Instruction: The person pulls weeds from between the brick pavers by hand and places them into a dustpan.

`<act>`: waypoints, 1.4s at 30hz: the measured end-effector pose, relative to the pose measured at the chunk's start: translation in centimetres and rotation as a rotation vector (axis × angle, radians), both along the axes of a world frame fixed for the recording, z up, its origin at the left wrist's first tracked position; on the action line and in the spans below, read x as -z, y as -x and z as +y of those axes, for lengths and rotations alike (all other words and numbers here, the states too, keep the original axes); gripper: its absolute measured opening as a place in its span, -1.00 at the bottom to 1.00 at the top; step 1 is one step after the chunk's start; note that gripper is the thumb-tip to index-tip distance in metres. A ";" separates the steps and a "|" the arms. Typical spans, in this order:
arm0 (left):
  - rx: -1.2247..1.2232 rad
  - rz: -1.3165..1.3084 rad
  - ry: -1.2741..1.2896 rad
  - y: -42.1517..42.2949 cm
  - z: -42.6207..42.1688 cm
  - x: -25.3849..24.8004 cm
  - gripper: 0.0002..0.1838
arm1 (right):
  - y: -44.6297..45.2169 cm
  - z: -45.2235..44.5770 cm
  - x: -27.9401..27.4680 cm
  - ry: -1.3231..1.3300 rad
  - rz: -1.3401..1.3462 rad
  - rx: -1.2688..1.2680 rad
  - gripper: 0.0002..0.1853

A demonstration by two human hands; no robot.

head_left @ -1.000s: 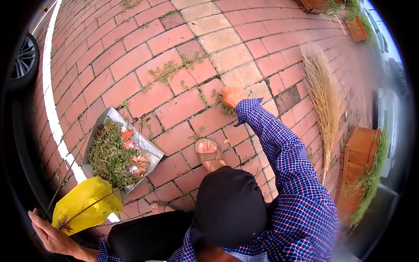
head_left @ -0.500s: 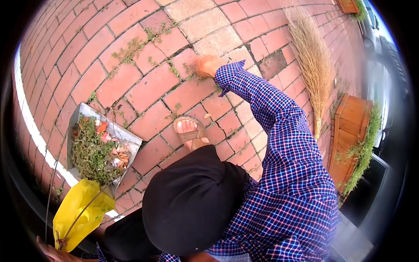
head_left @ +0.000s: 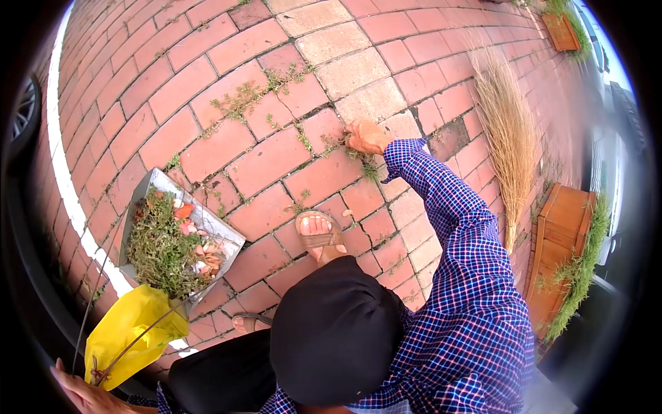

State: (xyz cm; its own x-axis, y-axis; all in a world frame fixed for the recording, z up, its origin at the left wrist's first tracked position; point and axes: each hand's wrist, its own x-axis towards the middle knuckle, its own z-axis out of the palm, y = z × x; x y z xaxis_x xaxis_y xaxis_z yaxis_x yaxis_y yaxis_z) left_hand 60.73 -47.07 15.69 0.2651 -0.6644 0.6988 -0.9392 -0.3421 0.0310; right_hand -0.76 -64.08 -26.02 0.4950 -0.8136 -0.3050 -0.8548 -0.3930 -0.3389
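My right hand [head_left: 367, 136] is closed low over the brick paving, with green weeds [head_left: 371, 168] sticking out beside and below the fist. Its fingertips are mostly hidden from above. At the lower left, my left hand [head_left: 84, 395] is curled at the thin wire handle [head_left: 135, 339] of a metal dustpan [head_left: 224, 234]; part of its grip is out of sight. The dustpan lies on the bricks, heaped with pulled weeds [head_left: 162, 245] and pinkish-orange petals or scraps [head_left: 200, 248]. A yellow plastic bag [head_left: 131, 331] hangs by the handle.
A straw broom [head_left: 509, 131] lies on the paving to the right. Beyond it stand wooden planters [head_left: 562, 221] with green plants. More weeds [head_left: 241, 100] grow in the brick joints. A white line [head_left: 62, 165] and a car wheel [head_left: 26, 114] are at the left.
The view has shifted, so the paving and dustpan appear further right and slightly lower. My right hand stays low at the bricks, with more weeds showing around it. A second sandaled foot shows now.
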 end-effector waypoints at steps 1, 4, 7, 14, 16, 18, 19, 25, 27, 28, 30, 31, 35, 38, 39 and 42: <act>-0.007 -0.001 0.002 0.1 -0.1 0.0 -0.59 | 0.7 0.8 1.5 0.133 -0.206 0.041 -0.75; 0.018 -0.035 -0.003 0.1 -0.4 0.0 -0.60 | 1.7 2.3 2.8 0.092 -0.227 0.203 -0.76; 0.040 -0.080 -0.032 -0.3 -0.5 -0.1 -0.60 | 2.5 2.5 1.0 -0.056 -0.081 0.171 -0.75; 0.043 -0.075 -0.008 -0.4 -0.3 0.1 -0.59 | 2.0 2.2 -14.3 -0.411 -0.123 0.658 -0.29; 0.031 -0.095 0.005 -0.5 -0.2 0.2 -0.60 | 2.6 2.3 -16.6 -0.457 -0.169 0.759 -0.25; 0.067 -0.088 0.009 -1.1 -0.1 0.1 -0.63 | 3.2 3.0 -17.2 -0.305 -0.169 0.838 -0.22; 0.065 -0.089 0.011 -1.7 0.1 0.3 -0.63 | 2.6 3.6 -17.5 -0.276 -0.209 0.772 -0.21; 0.198 0.163 0.062 -2.5 1.3 0.2 -0.66 | 0.1 9.1 -9.1 -0.115 0.117 0.543 -0.41; 0.113 -0.023 0.005 -1.2 0.7 -0.2 -0.67 | -1.0 10.2 -8.7 -0.128 0.144 0.525 -0.44; 0.072 -0.114 -0.025 -1.0 0.7 -0.3 -0.67 | -2.3 10.4 -10.3 -0.206 0.258 0.571 -0.40; 0.050 -0.125 -0.031 -4.1 2.2 0.3 -0.68 | -2.5 10.6 -10.7 -0.282 0.372 0.620 -0.36; 0.044 -0.009 -0.142 -10.0 5.4 1.7 -0.75 | -1.8 10.8 -9.6 -0.263 0.372 0.582 -0.39; 0.017 -0.049 0.002 0.6 0.1 -0.3 -0.68 | 0.2 10.9 -7.3 -0.276 0.279 0.519 -0.43; 0.025 -0.091 -0.025 0.6 0.3 -0.5 -0.68 | 1.1 9.5 -6.1 -0.418 0.212 0.679 -0.47; 0.026 -0.086 -0.018 0.7 0.3 -0.5 -0.68 | 1.0 9.3 -6.6 -0.457 0.134 0.763 -0.48; -0.004 -0.083 -0.035 -2.1 2.1 0.0 -0.69 | -0.8 7.8 -10.0 -0.688 -0.027 0.999 -0.53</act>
State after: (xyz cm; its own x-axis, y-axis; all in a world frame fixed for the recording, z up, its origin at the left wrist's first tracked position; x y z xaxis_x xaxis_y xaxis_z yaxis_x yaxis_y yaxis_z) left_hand 62.84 -45.02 15.66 0.2095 -0.6879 0.6949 -0.9368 -0.3449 -0.0590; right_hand 0.09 -56.24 -16.03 -0.2452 -0.5121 -0.8232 -0.6677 0.7048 -0.2395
